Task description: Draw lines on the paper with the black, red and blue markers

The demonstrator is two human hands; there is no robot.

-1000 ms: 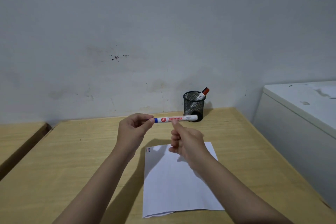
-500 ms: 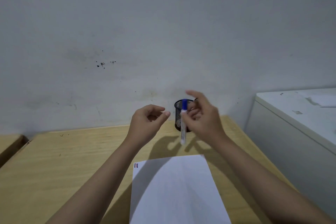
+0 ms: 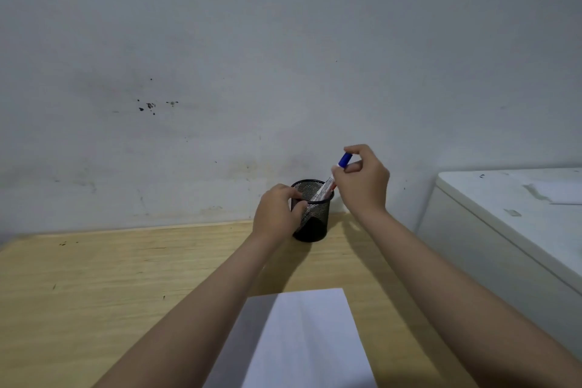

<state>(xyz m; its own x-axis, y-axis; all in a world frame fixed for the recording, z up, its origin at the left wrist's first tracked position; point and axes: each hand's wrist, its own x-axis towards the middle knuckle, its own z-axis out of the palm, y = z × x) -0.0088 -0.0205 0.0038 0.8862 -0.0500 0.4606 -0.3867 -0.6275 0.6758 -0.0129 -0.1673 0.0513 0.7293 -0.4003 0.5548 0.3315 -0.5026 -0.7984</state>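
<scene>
A black mesh pen cup stands at the back of the wooden desk, close to the wall. My left hand grips the cup's left side and rim. My right hand pinches the blue-capped marker by its upper end, cap up, with its lower end inside the cup. A red-marked marker leans in the cup beside it. The white paper lies near me on the desk, partly under my arms' shadow.
A white cabinet stands close to the desk's right side, its top higher than the desk. The grey stained wall rises straight behind the cup.
My right hand has carried the blue marker forward from above the desk into the cup. My left hand has moved to the cup and taken hold of it. The view has tilted upward.
</scene>
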